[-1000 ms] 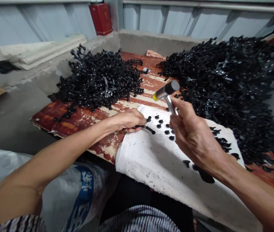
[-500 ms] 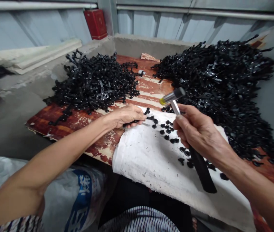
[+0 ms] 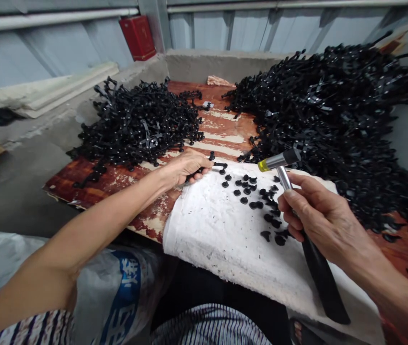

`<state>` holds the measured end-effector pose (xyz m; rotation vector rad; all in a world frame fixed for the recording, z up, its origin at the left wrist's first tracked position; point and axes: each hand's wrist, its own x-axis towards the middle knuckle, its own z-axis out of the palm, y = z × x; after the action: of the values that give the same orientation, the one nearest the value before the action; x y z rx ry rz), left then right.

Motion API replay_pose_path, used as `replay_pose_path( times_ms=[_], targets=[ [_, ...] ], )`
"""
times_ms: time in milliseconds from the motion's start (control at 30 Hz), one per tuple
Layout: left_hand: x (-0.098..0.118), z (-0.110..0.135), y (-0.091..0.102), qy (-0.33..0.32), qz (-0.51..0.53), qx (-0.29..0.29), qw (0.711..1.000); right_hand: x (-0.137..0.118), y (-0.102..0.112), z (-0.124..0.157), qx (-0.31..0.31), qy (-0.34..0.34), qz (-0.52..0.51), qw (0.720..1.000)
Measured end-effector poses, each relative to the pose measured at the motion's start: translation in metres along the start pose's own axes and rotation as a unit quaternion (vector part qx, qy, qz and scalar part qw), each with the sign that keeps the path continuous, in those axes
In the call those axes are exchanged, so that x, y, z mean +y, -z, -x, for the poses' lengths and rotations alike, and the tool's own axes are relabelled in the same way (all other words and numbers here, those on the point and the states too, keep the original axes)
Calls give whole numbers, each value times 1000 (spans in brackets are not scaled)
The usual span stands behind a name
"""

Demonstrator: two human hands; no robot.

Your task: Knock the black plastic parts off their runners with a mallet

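My right hand (image 3: 319, 215) is closed around a small hammer (image 3: 290, 177) with a metal head, a yellow tip and a black handle; the head hovers over the right side of a white slab (image 3: 218, 235). My left hand (image 3: 185, 167) pinches a black plastic strip (image 3: 214, 166) at the slab's far left edge. Several small black round pieces (image 3: 250, 191) lie scattered on the slab between my hands.
A red worn wooden board (image 3: 117, 179) carries the slab. A heap of black plastic strips (image 3: 142, 122) lies at the left, a larger heap (image 3: 340, 115) at the right. A white woven sack (image 3: 117, 292) sits below the board. A red box (image 3: 137, 31) stands by the wall.
My right hand has swung the hammer down and to the right, away from the strip. My left hand has slid the strip a little toward the far edge of the slab.
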<state>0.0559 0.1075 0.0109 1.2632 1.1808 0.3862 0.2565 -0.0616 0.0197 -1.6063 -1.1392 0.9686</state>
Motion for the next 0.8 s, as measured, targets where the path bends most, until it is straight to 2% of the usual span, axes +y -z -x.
replay_pose_path(
  times_ms=[400, 633, 733, 800],
  targets=[
    [0, 1, -1, 9, 2, 5, 1000, 2, -3, 0, -5, 4, 5, 1000],
    [-5, -3, 2, -9, -15, -4, 1000, 5, -4, 1, -7, -1, 9, 1000],
    [-4, -3, 0, -5, -43, 13, 999, 8, -3, 0, -18, 10, 34, 999],
    [-1, -1, -2, -2, -59, 27, 998, 8, -2, -4, -33, 46, 85, 995]
  ],
)
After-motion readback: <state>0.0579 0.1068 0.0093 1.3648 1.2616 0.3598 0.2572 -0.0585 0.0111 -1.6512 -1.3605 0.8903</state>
